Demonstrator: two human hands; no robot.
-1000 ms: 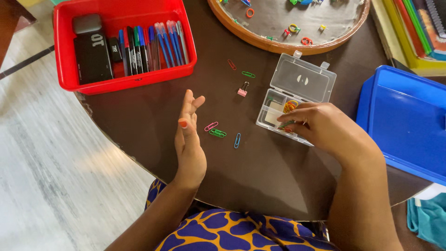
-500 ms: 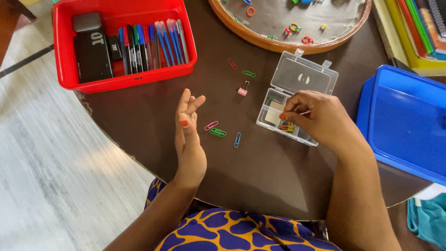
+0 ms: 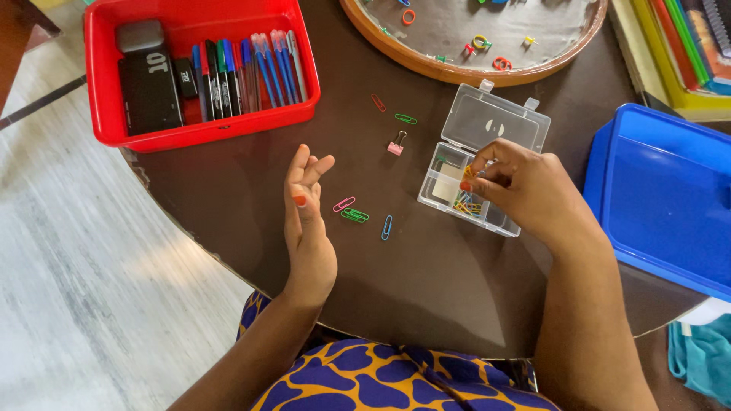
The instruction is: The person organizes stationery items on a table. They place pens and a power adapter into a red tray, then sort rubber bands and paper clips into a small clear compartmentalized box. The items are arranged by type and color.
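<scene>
Clear box (image 3: 481, 164) lies lid-open at 2 o'clock; right hand (image 3: 525, 190) pinches fingers over its clips (image 3: 464, 204), grip contents unclear. Left hand (image 3: 308, 221) hovers open at 9. Risk: a nudge could tip the box, scattering clips.

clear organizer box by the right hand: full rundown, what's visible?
The clear plastic box is small, rectangular and see-through, with dividers forming compartments. Its hinged lid is flipped fully open, lying back toward the round tray, two latch tabs on its far edge. It sits flat on the dark table. Coloured paper clips lie in one compartment; another looks empty. The right hand covers its right side, fingertips over the compartments.
</scene>
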